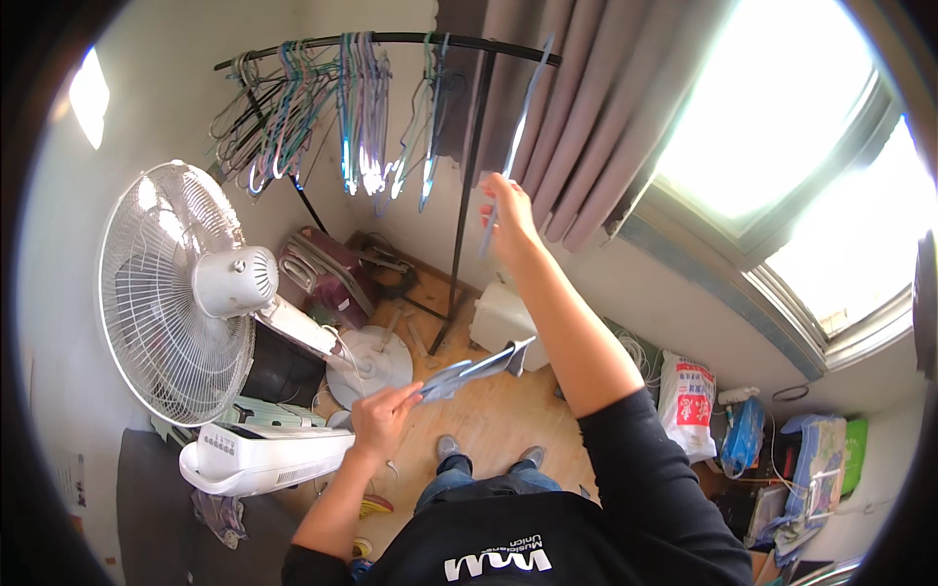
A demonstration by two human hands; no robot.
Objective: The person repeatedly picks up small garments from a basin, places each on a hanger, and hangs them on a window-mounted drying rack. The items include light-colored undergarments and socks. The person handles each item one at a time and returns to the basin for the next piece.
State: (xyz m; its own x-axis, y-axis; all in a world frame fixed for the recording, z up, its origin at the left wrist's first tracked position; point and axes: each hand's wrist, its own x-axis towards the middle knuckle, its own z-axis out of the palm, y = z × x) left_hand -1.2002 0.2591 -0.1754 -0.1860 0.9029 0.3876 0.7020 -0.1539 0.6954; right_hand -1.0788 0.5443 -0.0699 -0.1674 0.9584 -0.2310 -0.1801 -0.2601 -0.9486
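My right hand (pixel 510 217) is raised beside the right end of a black clothes rail (pixel 410 37). Its fingers are closed on the lower part of a blue clothes hanger (pixel 518 132), whose hook is at the rail's end. Lower down, in front of my body, my left hand (pixel 381 418) grips a small bunch of blue-grey hangers (pixel 467 373), seen nearly edge-on, with a dark part at the far end. Many more wire hangers (pixel 363 117) in blue, green and pink hang along the rail's left and middle, with none holding clothes.
A white pedestal fan (pixel 234 281) stands at the left, above a white appliance (pixel 264 457). Grey curtains (pixel 596 107) and a bright window hang and open at the right. A white container (pixel 503 317), a white-and-red bag (pixel 688 405) and a maroon bag (pixel 327 278) rest along the walls.
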